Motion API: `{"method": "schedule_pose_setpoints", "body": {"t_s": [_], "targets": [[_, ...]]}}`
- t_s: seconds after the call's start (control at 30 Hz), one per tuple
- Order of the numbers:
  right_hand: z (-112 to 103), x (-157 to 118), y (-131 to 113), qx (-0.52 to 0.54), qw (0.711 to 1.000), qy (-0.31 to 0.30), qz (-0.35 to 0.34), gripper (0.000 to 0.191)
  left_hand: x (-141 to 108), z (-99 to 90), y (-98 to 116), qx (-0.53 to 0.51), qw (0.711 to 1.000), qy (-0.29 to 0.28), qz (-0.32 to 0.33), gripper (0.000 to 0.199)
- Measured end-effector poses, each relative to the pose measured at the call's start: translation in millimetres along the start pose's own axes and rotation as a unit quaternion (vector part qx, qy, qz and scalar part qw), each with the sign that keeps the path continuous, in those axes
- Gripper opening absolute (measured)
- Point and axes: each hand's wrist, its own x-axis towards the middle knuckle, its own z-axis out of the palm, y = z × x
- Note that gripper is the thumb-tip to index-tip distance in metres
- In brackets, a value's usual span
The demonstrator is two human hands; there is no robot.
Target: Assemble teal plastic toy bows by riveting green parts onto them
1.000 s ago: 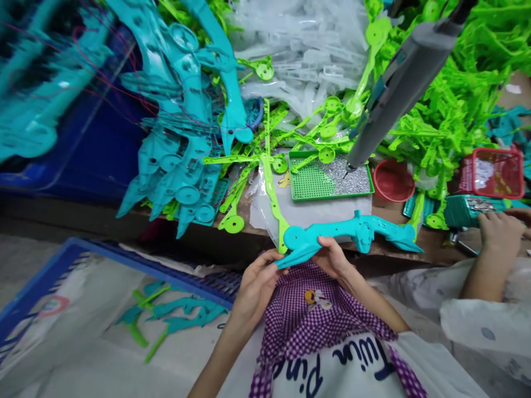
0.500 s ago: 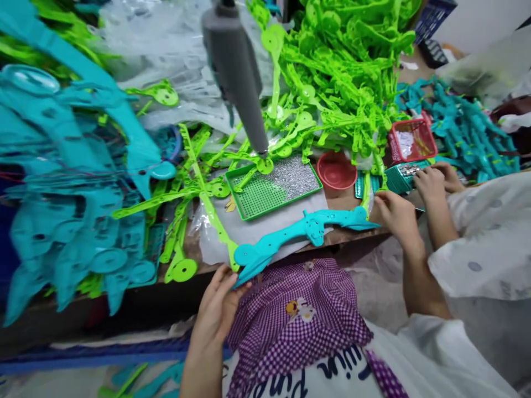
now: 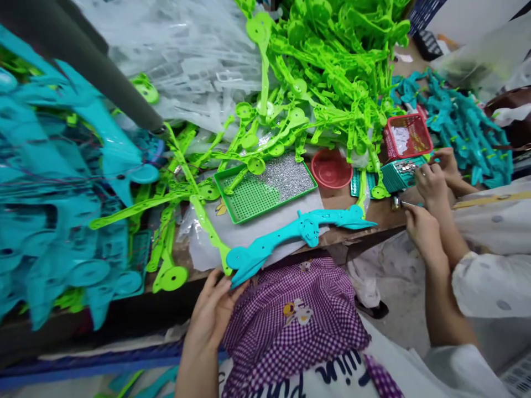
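The cluttered brown surface (image 3: 375,213) runs across the view, with a dark gap and a blue plastic crate (image 3: 136,362) below left and another person's sleeve (image 3: 493,282) at right. Bright green plastic arms (image 3: 332,72) pile at the back; turquoise plastic parts (image 3: 53,221) heap at left, under a grey cylindrical tool (image 3: 120,91). A long turquoise plastic piece (image 3: 282,237) lies at the near edge, its long axis rising slightly left to right, one pointed end toward the apron, the other rightward. Just beyond it sit a green perforated tray (image 3: 253,199) of small silvery pieces and a round red bowl (image 3: 332,168). The left hand (image 3: 213,307), fingers loosely curled, touches the piece's left end; the right hand (image 3: 425,235), beyond its right end, brings its fingertips together at a thin metal rod (image 3: 407,205); its grip is unclear.
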Motion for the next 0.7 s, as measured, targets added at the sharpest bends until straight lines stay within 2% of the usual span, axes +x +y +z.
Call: {"method": "schedule_pose_setpoints", "body": {"t_s": [0.07,0.13,0.23,0.3,0.4,0.47,0.6,0.7], "targets": [[12,3,5,-0.071,0.997,0.013,0.02,0.045,1,-0.4,-1,-0.001,1.0,0.003,0.005,0.048],[19,8,8,-0.091,0.994,0.034,0.045,0.048,2,-1.1,-2,0.002,1.0,0.001,0.003,0.048],[22,12,-3,-0.043,0.994,0.086,0.046,0.042,5,-3.8,-6,0.008,1.0,-0.004,0.001,0.05],[24,12,-27,0.021,0.995,0.096,0.002,0.038,4,-7.0,-9,0.016,1.0,-0.012,0.006,0.053],[31,10,-74,0.134,0.987,0.029,-0.089,0.034,-5,-12.4,-11,0.044,0.999,-0.028,0.017,0.056],[35,8,-98,0.172,0.98,-0.005,-0.105,0.035,-16,-15.1,-12,0.065,0.997,-0.038,0.015,0.062],[37,6,-109,0.174,0.979,-0.017,-0.104,0.035,-29,-15.2,-15,0.084,0.996,-0.04,-0.01,0.077],[38,14,-111,0.162,0.976,-0.033,-0.14,0.032,-28,-10.9,-18,0.095,0.995,-0.036,-0.01,0.083]]}}
